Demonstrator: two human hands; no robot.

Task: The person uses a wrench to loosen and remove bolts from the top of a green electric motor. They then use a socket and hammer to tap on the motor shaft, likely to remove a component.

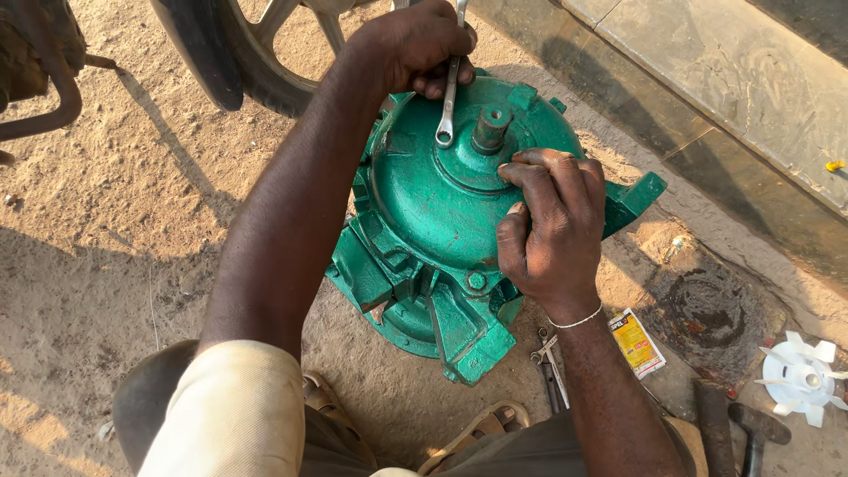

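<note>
Green motor housing (442,203) sits right on the sandy ground (106,221), domed end cover facing up, with a short shaft stub (491,126) poking out of the middle. It's pretty much dead center of the view, just in front of the person's sandals (473,433).

Left hand (413,44) is clenched around the handle of a silver spanner (450,93), and the ring end of it is down on the cover just beside the shaft stub. Right hand (548,225) isn't gripping anything; it's laid flat on the dome with fingers spread, fingertips pressing near the raised ring around the shaft. There's a thin bracelet (579,320) on that wrist.

Other stuff lying around: a pair of pliers (549,362) on the sand just beside the housing's near edge, a small yellow sachet (636,343) next to that, a white plastic fan (799,378) over toward the right edge, and a hammer (753,435) in the lower right corner. A wheel with a black tire (208,53) is at the top, behind the housing, and a concrete curb (707,79) runs across the upper right.
</note>
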